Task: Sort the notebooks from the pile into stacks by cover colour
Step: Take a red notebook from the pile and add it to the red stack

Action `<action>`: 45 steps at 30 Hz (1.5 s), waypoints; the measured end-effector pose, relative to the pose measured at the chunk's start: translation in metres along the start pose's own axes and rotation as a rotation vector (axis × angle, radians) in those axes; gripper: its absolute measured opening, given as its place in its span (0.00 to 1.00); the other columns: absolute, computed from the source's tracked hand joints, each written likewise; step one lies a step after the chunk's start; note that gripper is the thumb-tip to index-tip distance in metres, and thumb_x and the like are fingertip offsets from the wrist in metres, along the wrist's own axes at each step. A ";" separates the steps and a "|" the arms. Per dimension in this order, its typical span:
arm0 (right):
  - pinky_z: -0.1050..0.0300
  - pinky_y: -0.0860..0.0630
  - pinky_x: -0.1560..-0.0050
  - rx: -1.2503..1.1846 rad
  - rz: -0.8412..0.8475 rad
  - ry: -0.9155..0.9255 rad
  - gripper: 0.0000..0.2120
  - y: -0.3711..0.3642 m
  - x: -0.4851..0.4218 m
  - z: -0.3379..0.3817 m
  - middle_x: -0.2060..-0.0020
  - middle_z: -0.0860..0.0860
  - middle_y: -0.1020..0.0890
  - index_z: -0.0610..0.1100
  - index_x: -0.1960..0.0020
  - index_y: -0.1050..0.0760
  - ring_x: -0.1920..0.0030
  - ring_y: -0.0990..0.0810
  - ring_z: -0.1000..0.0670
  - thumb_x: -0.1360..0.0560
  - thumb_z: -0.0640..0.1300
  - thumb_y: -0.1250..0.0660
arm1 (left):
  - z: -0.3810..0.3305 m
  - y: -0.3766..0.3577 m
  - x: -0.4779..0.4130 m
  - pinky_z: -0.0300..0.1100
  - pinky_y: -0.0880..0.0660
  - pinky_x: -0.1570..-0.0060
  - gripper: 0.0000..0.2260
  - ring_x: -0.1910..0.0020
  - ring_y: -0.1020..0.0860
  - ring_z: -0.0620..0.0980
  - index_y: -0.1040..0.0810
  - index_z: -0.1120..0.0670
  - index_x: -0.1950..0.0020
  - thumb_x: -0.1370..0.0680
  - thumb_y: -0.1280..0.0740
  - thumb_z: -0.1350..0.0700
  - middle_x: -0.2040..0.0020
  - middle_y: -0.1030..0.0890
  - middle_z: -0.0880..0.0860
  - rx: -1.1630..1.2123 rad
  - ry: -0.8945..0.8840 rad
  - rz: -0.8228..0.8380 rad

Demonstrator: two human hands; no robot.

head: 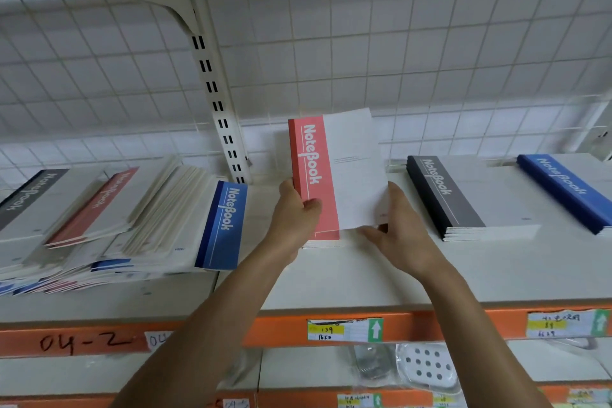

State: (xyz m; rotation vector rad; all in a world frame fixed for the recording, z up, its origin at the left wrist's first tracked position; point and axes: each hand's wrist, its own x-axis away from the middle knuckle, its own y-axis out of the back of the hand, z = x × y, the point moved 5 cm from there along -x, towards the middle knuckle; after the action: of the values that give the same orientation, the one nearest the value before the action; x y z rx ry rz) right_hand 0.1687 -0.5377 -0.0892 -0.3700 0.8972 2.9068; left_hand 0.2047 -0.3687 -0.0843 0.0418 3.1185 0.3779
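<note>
At the centre of the frame, both arms outstretched, the left hand (293,209) grips the left edge of a red notebook (331,172) and the right hand (397,232) pinches its lower right corner. Its smooth rectangular cover tilts up above the pale shelf (331,285).

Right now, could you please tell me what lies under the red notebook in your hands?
A low stack of notebooks on the shelf; only its front edge shows. The red notebook, left hand and right hand cover the rest.
</note>
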 end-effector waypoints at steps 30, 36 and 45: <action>0.52 0.37 0.33 0.364 0.236 -0.249 0.30 -0.021 -0.014 -0.033 0.32 0.43 0.38 0.37 0.34 0.40 0.32 0.38 0.44 0.25 0.54 0.33 | 0.039 0.012 -0.028 0.51 0.31 0.36 0.32 0.37 0.34 0.50 0.35 0.43 0.32 0.32 0.25 0.44 0.42 0.34 0.48 -0.767 -0.024 0.347; 0.53 0.39 0.32 0.373 0.247 -0.269 0.33 -0.022 -0.015 -0.036 0.29 0.43 0.41 0.37 0.31 0.41 0.30 0.41 0.45 0.25 0.54 0.33 | 0.046 0.012 -0.032 0.51 0.29 0.38 0.32 0.39 0.31 0.49 0.34 0.41 0.34 0.34 0.25 0.42 0.41 0.31 0.48 -0.717 0.012 0.378; 0.55 0.35 0.37 0.462 0.257 -0.311 0.35 -0.014 -0.023 -0.038 0.35 0.45 0.33 0.39 0.33 0.34 0.33 0.38 0.44 0.31 0.58 0.28 | 0.041 0.008 -0.033 0.51 0.29 0.38 0.33 0.38 0.31 0.50 0.33 0.46 0.34 0.34 0.22 0.47 0.40 0.29 0.49 -0.779 -0.004 0.395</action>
State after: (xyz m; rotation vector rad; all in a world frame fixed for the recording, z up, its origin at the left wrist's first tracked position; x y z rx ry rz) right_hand 0.2004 -0.5471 -0.1216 0.2392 1.5943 2.7221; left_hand 0.2383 -0.3521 -0.1220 0.6420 2.7027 1.5351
